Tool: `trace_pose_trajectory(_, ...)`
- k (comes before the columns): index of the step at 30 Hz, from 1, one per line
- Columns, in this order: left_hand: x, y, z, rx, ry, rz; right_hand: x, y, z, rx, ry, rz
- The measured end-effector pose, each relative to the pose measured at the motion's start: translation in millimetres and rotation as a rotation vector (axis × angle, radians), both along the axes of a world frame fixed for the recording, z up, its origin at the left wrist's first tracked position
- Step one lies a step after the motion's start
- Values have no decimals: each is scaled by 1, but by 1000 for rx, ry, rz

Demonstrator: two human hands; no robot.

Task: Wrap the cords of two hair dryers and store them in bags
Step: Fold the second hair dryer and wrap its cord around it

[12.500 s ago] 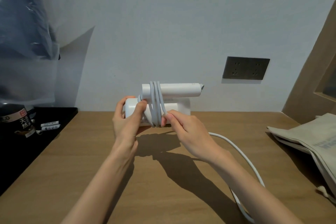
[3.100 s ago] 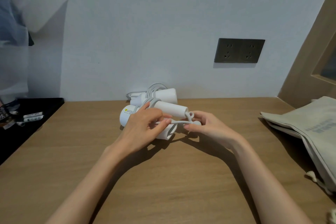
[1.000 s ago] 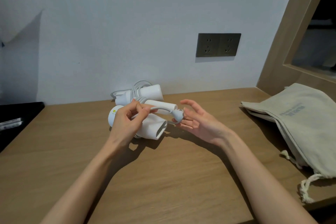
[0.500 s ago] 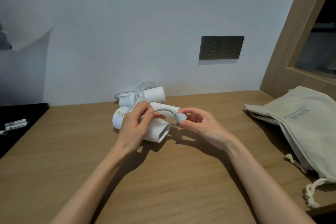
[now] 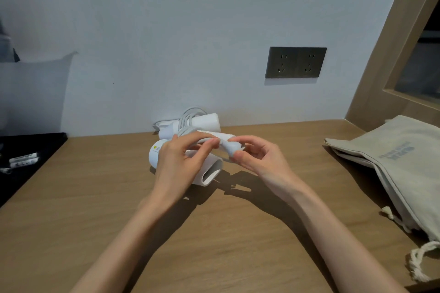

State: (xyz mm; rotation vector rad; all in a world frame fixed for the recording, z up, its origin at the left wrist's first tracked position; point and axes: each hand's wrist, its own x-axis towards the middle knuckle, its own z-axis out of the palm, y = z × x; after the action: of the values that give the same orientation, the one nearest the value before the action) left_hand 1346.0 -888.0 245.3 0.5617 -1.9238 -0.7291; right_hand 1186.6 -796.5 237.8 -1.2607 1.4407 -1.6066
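A white hair dryer (image 5: 209, 171) lies on the wooden table (image 5: 214, 233), its nozzle opening toward me. My left hand (image 5: 181, 162) holds its folded handle and the cord wound round it. My right hand (image 5: 257, 157) pinches the white plug (image 5: 232, 147) at the cord's end, right beside the handle. Behind them, against the wall, a second white hair dryer (image 5: 202, 121) lies with its cord wrapped round it. Beige drawstring bags (image 5: 400, 162) lie stacked at the table's right side.
A dark double wall socket (image 5: 296, 62) sits above the table at the right. A black tray (image 5: 26, 150) with small white tubes stands at the far left. A wooden frame (image 5: 390, 54) rises at the right. A bag's drawstring (image 5: 419, 261) trails near the front right edge.
My right hand went from open beside the plug to pinching it and has brought it close to my left fingers at the handle. The dryer has stayed on the table.
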Motion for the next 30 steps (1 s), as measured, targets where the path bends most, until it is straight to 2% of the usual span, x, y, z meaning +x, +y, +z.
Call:
trace_pose_trajectory(3, 0, 6, 6, 57, 116, -40, 3, -1, 9, -71, -216, 57)
trace_pose_trajectory(5, 1, 8, 10, 84, 197, -39, 4, 0, 18, -96, -258, 104)
trace_pose_trajectory(9, 2, 2, 20, 183, 330, -44, 9, -4, 39, -153, -99, 94)
trace_pose_trajectory(16, 4, -14, 31, 578, 581, -139, 35, -32, 75, -294, 103, 36)
trace_pose_trajectory(19, 5, -16, 28, 806, 641, -137, 43, -42, 79, -285, 85, 68)
trace_pose_trajectory(21, 6, -18, 23, 875, 631, -130, 45, -46, 76, -263, 53, 99)
trace_pose_trajectory(25, 9, -21, 18, 796, 576, -118, 46, -47, 60, -281, 33, 79)
trace_pose_trajectory(30, 7, -12, 19, 462, 490, -47, 47, -45, 50, -332, -61, -22)
